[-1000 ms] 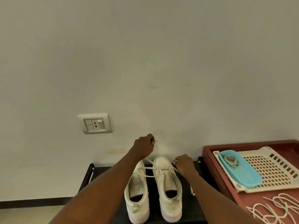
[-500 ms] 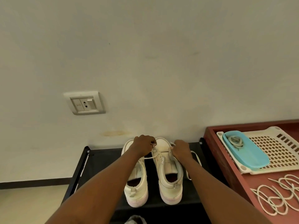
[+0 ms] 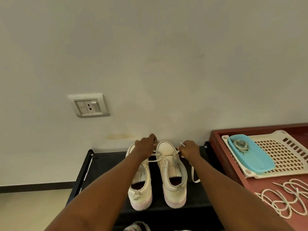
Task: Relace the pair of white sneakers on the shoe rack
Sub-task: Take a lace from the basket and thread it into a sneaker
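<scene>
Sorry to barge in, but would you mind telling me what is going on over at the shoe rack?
A person is lacing the right-hand sneaker on the black shoe rack. The left hand and the right hand each pinch one end of a white lace that crosses it near its toe; eyelets nearer the ankle look empty. The other sneaker, partly behind the left arm, shows no lace. Spare laces lie on the red-brown surface alongside.

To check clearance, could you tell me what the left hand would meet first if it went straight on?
Probably the wall behind the shoe rack: the left hand, gripping a lace, points away past the left sneaker toe. Depth is unclear.
</scene>
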`<state>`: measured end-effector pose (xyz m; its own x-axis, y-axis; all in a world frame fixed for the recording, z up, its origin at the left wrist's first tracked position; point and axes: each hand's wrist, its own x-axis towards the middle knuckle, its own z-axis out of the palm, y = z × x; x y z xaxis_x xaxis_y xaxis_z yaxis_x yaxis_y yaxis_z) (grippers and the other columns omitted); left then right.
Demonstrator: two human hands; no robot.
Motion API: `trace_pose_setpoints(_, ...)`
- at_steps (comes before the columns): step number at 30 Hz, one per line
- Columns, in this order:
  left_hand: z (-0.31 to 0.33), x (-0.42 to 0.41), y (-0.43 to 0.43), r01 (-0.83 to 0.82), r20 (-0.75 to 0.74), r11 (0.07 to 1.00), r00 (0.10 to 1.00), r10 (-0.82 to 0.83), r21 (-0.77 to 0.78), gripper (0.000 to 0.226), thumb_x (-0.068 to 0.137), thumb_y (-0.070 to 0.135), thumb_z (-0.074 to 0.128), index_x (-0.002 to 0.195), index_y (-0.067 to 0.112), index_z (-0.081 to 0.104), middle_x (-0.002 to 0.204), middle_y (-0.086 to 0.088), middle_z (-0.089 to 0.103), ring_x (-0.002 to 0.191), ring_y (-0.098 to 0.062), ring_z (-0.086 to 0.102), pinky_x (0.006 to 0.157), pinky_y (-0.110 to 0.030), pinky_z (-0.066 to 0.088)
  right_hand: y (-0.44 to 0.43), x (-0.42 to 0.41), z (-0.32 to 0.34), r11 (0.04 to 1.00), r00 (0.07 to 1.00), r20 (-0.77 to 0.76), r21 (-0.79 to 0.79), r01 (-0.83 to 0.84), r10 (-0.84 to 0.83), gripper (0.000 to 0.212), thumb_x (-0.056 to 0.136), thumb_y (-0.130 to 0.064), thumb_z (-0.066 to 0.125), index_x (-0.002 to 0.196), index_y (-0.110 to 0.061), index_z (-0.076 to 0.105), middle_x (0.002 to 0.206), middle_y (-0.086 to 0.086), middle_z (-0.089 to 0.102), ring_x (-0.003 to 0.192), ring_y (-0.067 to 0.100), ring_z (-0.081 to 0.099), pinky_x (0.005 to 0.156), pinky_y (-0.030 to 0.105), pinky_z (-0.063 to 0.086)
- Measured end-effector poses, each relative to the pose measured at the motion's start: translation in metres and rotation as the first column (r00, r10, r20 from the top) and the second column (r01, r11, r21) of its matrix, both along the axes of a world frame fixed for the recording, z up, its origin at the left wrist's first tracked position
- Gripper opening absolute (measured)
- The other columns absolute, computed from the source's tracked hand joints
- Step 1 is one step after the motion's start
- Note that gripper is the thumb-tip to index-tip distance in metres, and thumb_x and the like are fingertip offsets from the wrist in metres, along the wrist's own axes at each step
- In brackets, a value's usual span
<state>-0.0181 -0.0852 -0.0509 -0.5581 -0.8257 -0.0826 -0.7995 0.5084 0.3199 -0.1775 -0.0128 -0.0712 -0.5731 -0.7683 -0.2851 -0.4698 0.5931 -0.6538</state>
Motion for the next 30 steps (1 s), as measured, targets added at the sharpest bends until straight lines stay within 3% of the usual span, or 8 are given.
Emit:
trace_pose_setpoints(3,0.027,0.002,-0.003,-0.076,-0.088,0.997,0.993,0.078,0.027,0.036,0.085,-0.006,0.034,0.112,0.013,0.049,0.111,-0.001,0.066,0.106,-0.024,0.055,0.083,-0.033,0.031,0.001,-0.001,0.046,0.999,1.0,0.012,-0.049,0.011,-0.01,0.029,0.097,-0.019,0.043,0.071,-0.005,0.046,0.072,0.006,0.048,0.072,0.022,0.052,0.063,0.026,0.038)
trace_pose_setpoints(7,0.092,0.004,-0.007,-0.216,-0.282,0.976,0.935,0.213,0.022,0.027,0.088,0.002,0.035,0.104,0.012,0.054,0.11,-0.003,0.066,0.106,-0.026,0.054,0.094,-0.037,0.037,-0.009,-0.007,0.134,0.986,0.99,-0.135,-0.15,-0.066,0.045,0.032,0.098,-0.005,0.033,0.119,0.01,0.052,0.118,0.028,0.053,0.116,0.039,0.049,0.088,0.034,0.041)
trace_pose_setpoints(12,0.196,0.003,-0.008,-0.25,-0.603,0.968,0.766,0.221,0.037,0.016,0.089,0.005,0.047,0.084,0.012,0.06,0.108,-0.007,0.065,0.104,-0.024,0.058,0.087,-0.029,0.044,-0.005,-0.006,0.251,0.873,0.959,-0.283,-0.465,-0.151,0.015,0.028,0.093,-0.005,0.046,0.109,0.005,0.066,0.117,0.024,0.061,0.111,0.037,0.056,0.093,0.037,0.045)
trace_pose_setpoints(17,0.309,-0.007,0.008,-0.177,-0.879,0.984,0.467,0.101,0.02,0.01,0.086,0.003,0.06,0.086,0.009,0.069,0.1,-0.006,0.068,0.088,-0.013,0.057,0.07,-0.015,0.043,0.008,0.002,0.352,0.679,0.987,-0.119,-0.734,-0.012,-0.111,0.017,0.085,-0.004,0.061,0.098,-0.004,0.073,0.104,0.011,0.07,0.096,0.018,0.062,0.063,0.016,0.04)
trace_pose_setpoints(20,0.355,-0.015,0.016,-0.104,-0.905,0.994,0.423,0.034,-0.012,0.012,0.085,0.005,0.065,0.095,0.006,0.071,0.09,-0.002,0.066,0.084,-0.01,0.057,0.065,-0.006,0.043,0.012,0.005,0.388,0.617,0.994,-0.029,-0.785,0.045,-0.109,0.018,0.079,0.0,0.065,0.095,-0.001,0.072,0.094,0.012,0.068,0.084,0.018,0.058,0.067,0.021,0.048)
trace_pose_setpoints(22,0.369,-0.021,0.02,-0.051,-0.879,0.997,0.477,-0.022,-0.052,0.012,0.082,0.002,0.066,0.09,0.008,0.072,0.086,0.0,0.067,0.084,-0.011,0.06,0.076,-0.014,0.048,0.013,0.008,0.396,0.632,0.994,-0.034,-0.774,0.037,-0.099,0.018,0.077,0.0,0.067,0.094,0.0,0.072,0.092,0.013,0.069,0.086,0.021,0.061,0.079,0.031,0.053)
trace_pose_setpoints(25,0.367,-0.032,0.02,-0.033,-0.858,0.999,0.514,-0.009,-0.03,0.022,0.077,-0.005,0.065,0.077,0.016,0.071,0.074,0.006,0.067,0.079,-0.012,0.062,0.082,-0.026,0.052,0.009,0.014,0.39,0.635,0.996,-0.004,-0.77,0.055,-0.091,0.014,0.079,-0.001,0.066,0.09,-0.005,0.074,0.092,0.009,0.069,0.086,0.019,0.061,0.076,0.029,0.051)
trace_pose_setpoints(30,0.355,-0.049,0.009,0.002,-0.913,0.997,0.401,0.07,0.077,0.012,0.077,0.005,0.073,0.076,0.017,0.071,0.075,0.002,0.067,0.08,-0.019,0.065,0.08,-0.029,0.049,0.0,0.016,0.379,0.568,0.984,0.172,-0.807,0.162,-0.037,0.027,0.079,0.006,0.062,0.064,-0.016,0.066,0.073,0.005,0.065,0.076,0.022,0.062,0.079,0.034,0.055)
